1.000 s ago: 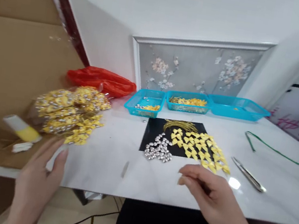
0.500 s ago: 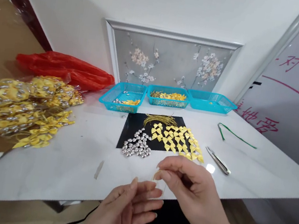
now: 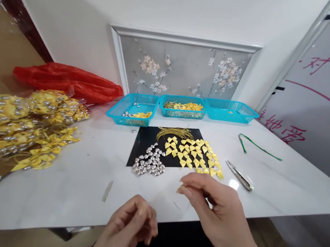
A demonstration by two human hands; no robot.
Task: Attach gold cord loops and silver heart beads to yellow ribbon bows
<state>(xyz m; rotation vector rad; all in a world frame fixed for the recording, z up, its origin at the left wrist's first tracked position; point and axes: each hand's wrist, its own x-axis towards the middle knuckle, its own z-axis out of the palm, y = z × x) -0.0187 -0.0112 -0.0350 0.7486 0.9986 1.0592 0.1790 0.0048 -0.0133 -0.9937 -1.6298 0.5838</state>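
Note:
My right hand [image 3: 213, 206] is over the table's front edge, thumb and forefinger pinched together. A faint, thin pale strand [image 3: 176, 205] shows just below those fingertips. My left hand [image 3: 131, 229] is lower and to the left, its fingers curled in and closed; whatever they grip, if anything, is hidden. Beyond the hands, a black mat [image 3: 138, 144] carries rows of small yellow bows [image 3: 199, 154], a heap of shiny silver beads [image 3: 149, 165] and a bundle of thin gold cords [image 3: 174, 132]. Some beads spill past the mat's front edge.
Thread snips [image 3: 239, 177] and a green cord [image 3: 259, 148] lie at right. Three blue baskets [image 3: 130, 121] line the back, two with yellow pieces inside. Bagged yellow-and-silver decorations [image 3: 5, 119] and a red bag [image 3: 68, 81] fill the left. A small strip [image 3: 107, 190] lies in front.
My left hand has drawn down and left, away from the right, and its spread fingers have curled closed. My right hand keeps its pinch, moved slightly right.

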